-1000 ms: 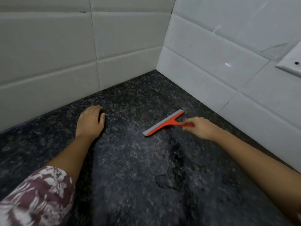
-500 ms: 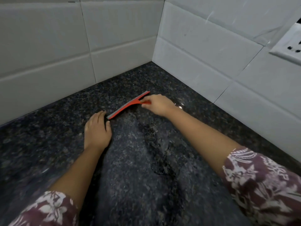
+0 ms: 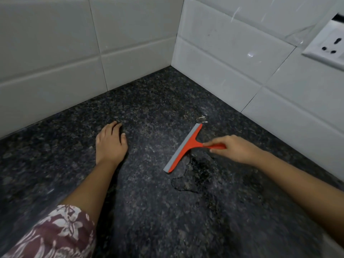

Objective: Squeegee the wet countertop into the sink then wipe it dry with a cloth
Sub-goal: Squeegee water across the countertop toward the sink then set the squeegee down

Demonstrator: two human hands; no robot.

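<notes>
On the dark speckled countertop [image 3: 149, 211], my right hand [image 3: 234, 148] grips the orange handle of the squeegee [image 3: 186, 148], fingers and thumb curled round it. The grey blade lies against the stone and runs diagonally from near me up toward the right-hand wall. My left hand [image 3: 110, 144] rests flat on the stone, palm down, fingers straight and close together, holding nothing, well apart from the blade. A thin puddle [image 3: 193, 175] lies just beside the blade's near end, below the handle, and a few bright drops [image 3: 202, 119] sit by its far tip. 2 walls of white tiles [image 3: 130, 43] meet in the corner ahead, and a white socket [image 3: 329, 47] sits on the right one. A floral sleeve [image 3: 55, 233] covers my left upper arm.
</notes>
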